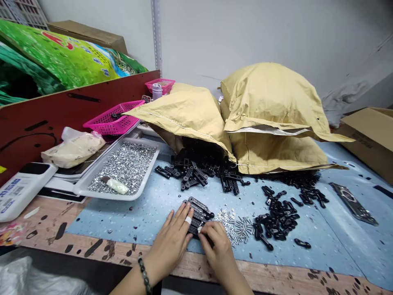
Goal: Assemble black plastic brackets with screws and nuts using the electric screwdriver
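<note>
A row of black plastic arms [199,207] with slots and holes lies side by side on the blue mat. My left hand [170,233] rests flat across their left ends, fingers stretched out, with a white band on one finger. At the row's near right end, my right hand [216,241] has thumb and fingertips pinched together; what sits in the pinch is too small to name. Right of the row are loose metal nuts [225,221] and a pile of silver screws [243,228]. Beyond the screws is a heap of small black plastic links [278,219].
A white tray of metal nuts [123,159] stands left, beside a pink basket [113,119] and a white scale [23,190]. Yellow sacks [270,98] fill the back, black parts [196,174] spilling from one. A plastic-wrapped packet [353,203] lies right, near a cardboard box [371,131].
</note>
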The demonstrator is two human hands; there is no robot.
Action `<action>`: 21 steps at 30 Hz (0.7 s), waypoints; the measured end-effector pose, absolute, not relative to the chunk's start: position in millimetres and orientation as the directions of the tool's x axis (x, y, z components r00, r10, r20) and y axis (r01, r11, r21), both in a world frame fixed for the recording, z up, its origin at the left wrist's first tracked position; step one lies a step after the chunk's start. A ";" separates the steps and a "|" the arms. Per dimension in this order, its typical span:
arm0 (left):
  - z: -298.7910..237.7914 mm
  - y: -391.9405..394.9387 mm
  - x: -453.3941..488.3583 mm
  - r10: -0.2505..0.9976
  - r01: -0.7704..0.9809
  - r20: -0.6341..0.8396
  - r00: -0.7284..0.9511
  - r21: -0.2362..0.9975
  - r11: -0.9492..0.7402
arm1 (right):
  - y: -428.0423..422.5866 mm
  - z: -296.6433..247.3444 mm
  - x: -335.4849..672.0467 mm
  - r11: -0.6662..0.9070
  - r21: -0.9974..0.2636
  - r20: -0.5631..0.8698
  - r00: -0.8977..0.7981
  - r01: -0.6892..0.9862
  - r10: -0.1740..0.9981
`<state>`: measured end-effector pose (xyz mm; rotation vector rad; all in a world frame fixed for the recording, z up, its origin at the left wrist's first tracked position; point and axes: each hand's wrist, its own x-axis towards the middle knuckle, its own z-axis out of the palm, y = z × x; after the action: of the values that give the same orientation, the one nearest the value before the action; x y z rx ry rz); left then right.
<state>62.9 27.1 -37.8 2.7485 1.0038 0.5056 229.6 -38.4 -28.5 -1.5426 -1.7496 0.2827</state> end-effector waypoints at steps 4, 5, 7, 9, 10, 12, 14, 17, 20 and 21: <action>-35.5 25.9 63.4 0.657 0.603 0.249 0.712 0.263 -0.753 | -41.3 -30.4 231.4 0.270 -0.536 0.431 -0.016 0.800 0.902; -35.3 25.7 63.5 0.658 0.604 0.247 0.711 0.264 -0.752 | -42.4 -30.5 231.8 0.284 -0.503 0.435 -0.044 0.817 0.899; -35.1 25.3 63.7 0.661 0.604 0.247 0.708 0.274 -0.749 | -45.1 -29.6 232.4 0.287 -0.466 0.442 -0.061 0.837 0.895; -34.5 25.1 63.3 0.662 0.598 0.256 0.704 0.288 -0.748 | -48.2 -27.0 232.5 0.273 -0.472 0.454 -0.034 0.839 0.890; -33.5 24.9 62.8 0.663 0.596 0.261 0.701 0.295 -0.747 | -49.8 -25.3 232.5 0.271 -0.480 0.463 -0.022 0.834 0.886; -30.0 24.4 61.3 0.663 0.586 0.276 0.695 0.315 -0.746 | -52.8 -21.5 232.5 0.289 -0.489 0.488 -0.017 0.823 0.873; -24.5 23.8 60.2 0.656 0.556 0.310 0.688 0.356 -0.751 | -55.0 -18.4 232.5 0.311 -0.489 0.519 -0.015 0.815 0.855; -16.3 23.0 62.0 0.624 0.481 0.378 0.684 0.409 -0.775 | -58.0 -14.6 232.7 0.310 -0.509 0.537 0.015 0.803 0.843; -12.7 23.8 67.6 0.572 0.428 0.422 0.703 0.392 -0.814 | -69.9 -6.9 236.9 0.319 -0.543 0.572 0.064 0.777 0.818; -12.5 24.4 69.4 0.561 0.420 0.429 0.708 0.382 -0.823 | -78.3 -2.4 240.2 0.312 -0.559 0.591 0.106 0.768 0.799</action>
<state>69.4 24.4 -12.5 2.6608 0.7792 0.7915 240.2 -78.3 -2.4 -1.4451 -1.6475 0.0419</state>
